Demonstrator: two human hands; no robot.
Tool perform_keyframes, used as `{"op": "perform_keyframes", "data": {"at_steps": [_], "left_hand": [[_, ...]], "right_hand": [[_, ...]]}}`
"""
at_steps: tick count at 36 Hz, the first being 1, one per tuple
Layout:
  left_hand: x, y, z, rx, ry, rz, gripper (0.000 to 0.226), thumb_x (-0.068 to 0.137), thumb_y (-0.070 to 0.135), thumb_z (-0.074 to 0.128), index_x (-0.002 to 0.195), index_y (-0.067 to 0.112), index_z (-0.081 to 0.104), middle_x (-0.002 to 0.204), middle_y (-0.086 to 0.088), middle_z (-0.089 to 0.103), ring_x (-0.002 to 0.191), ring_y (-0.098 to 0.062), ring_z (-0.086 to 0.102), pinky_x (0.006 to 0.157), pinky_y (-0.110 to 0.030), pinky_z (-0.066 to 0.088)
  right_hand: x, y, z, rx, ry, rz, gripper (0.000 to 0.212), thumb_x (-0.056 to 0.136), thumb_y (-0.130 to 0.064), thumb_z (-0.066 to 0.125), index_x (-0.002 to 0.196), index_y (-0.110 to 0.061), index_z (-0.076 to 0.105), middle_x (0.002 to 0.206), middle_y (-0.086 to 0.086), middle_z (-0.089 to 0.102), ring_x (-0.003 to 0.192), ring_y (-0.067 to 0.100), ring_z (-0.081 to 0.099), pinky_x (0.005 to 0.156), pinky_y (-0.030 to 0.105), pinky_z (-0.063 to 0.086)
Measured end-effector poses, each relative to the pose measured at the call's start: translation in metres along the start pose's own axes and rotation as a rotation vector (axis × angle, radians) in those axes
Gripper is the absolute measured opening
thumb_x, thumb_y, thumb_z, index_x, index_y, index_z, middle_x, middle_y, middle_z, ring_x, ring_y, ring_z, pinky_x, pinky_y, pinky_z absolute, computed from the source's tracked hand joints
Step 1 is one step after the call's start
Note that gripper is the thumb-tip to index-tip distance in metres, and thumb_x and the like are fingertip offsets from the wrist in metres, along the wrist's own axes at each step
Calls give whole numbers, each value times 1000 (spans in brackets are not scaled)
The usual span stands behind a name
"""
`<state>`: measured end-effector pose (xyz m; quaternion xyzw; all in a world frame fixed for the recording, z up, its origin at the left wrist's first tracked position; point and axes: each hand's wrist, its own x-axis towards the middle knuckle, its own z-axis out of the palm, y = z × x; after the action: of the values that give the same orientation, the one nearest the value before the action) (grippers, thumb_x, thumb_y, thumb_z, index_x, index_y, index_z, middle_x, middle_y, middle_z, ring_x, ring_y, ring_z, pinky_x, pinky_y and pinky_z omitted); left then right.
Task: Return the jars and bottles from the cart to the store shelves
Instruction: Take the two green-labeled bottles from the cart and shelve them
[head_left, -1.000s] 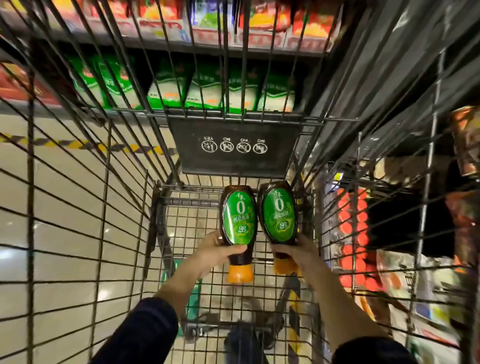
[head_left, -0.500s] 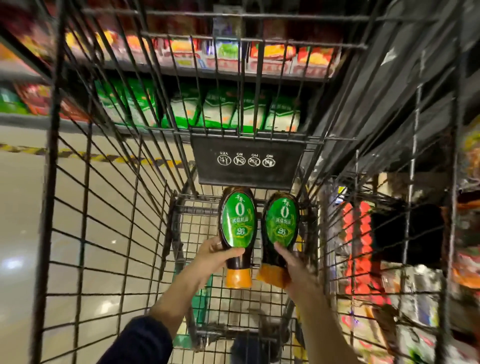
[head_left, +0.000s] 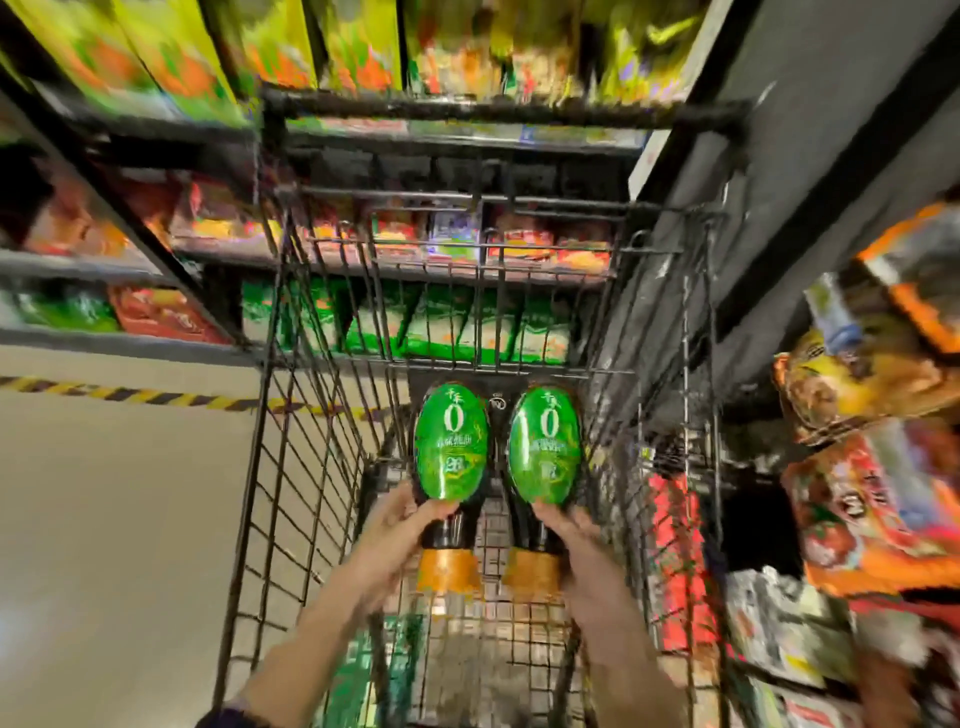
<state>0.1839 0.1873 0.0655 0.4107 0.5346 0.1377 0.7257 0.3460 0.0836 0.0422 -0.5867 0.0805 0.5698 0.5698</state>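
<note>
Cart (head_left: 253, 467) mesh is framing everything you are holding. Your left hand (head_left: 395, 525) is curling round the neck of the left bottle (head_left: 451, 447), your right hand (head_left: 571, 535) round the right bottle (head_left: 544, 447). Both are lying side by side, orange caps (head_left: 448, 571) toward you. Shelves (head_left: 104, 338) are showing blurred beyond.

I count two green-labelled bottles: left bottle (head_left: 451, 447) in the fingers of my left hand (head_left: 395, 525), right bottle (head_left: 544, 447) in those of my right hand (head_left: 576, 540). Two orange caps (head_left: 447, 569) below the fingers. One cart (head_left: 498, 111). Shelf packets (head_left: 457, 332) blur past counting.

Dim light, heavy edge motion blur
</note>
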Motion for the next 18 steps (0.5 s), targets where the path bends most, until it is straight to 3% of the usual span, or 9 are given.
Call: {"op": "perform_keyframes", "data": {"at_steps": [2, 4, 7, 9, 10, 12, 14, 16, 18], "left_hand": [[-15, 19, -4, 13, -7, 75, 55, 60, 34, 83, 110, 24, 62, 106, -7, 70, 101, -30, 62, 90, -48, 48], [-31, 37, -7, -27, -14, 140, 75, 46, 41, 84, 114, 22, 60, 113, -8, 68, 107, -27, 63, 93, -45, 48], [-60, 67, -9, -54, -73, 243, 71, 35, 43, 86, 100, 24, 64, 103, -3, 71, 97, -18, 67, 82, -34, 52], [-82, 86, -14, -47, -101, 306, 72, 36, 46, 89, 99, 22, 63, 101, -2, 71, 95, -16, 67, 79, -30, 52], [-92, 95, -17, -34, -102, 340, 75, 41, 44, 88, 106, 19, 61, 108, -4, 69, 100, -16, 65, 84, -33, 52], [-115, 113, -21, -19, -147, 426, 81, 47, 39, 83, 118, 12, 56, 116, -8, 67, 105, -19, 64, 91, -35, 51], [-142, 132, -23, 11, -174, 499, 65, 55, 27, 82, 113, 8, 58, 105, -3, 72, 98, -16, 66, 89, -32, 52], [-171, 148, -26, 71, -215, 593, 32, 73, 6, 74, 102, 12, 62, 86, 7, 75, 82, -18, 69, 92, -40, 48], [-200, 158, -30, 133, -262, 673, 26, 83, 4, 64, 108, 11, 61, 87, -2, 72, 85, -43, 60, 93, -55, 43]], "right_hand": [[-23, -18, 15, 10, 12, -64, 74, 63, -23, 80, 129, -18, 47, 126, 2, 52, 103, 17, 58, 54, 27, 53], [-41, -32, 24, 23, -37, -109, 92, 46, -25, 87, 129, -15, 48, 123, 5, 58, 102, 18, 60, 58, 28, 55], [-72, -50, 38, 0, -90, -223, 102, 46, -34, 89, 134, -9, 45, 127, 10, 60, 106, 21, 63, 67, 37, 57], [-98, -60, 48, -12, -86, -330, 97, 48, -34, 88, 133, -8, 48, 125, 11, 62, 106, 22, 65, 82, 44, 56], [-111, -64, 52, -17, -100, -387, 95, 45, -38, 89, 128, -9, 53, 123, 12, 63, 107, 25, 64, 91, 49, 52], [-143, -70, 63, -51, -113, -501, 89, 39, -41, 90, 117, -8, 62, 113, 13, 69, 105, 29, 65, 95, 49, 49], [-176, -72, 71, -42, -126, -600, 76, 47, -31, 87, 114, -5, 63, 103, 10, 73, 95, 24, 69, 87, 39, 54], [-212, -70, 79, -48, -117, -691, 74, 47, -29, 88, 112, -5, 64, 100, 8, 74, 90, 21, 70, 80, 34, 56], [-247, -64, 82, -30, -121, -778, 61, 55, -18, 85, 111, -6, 63, 97, 5, 74, 88, 19, 70, 72, 30, 57]]}}
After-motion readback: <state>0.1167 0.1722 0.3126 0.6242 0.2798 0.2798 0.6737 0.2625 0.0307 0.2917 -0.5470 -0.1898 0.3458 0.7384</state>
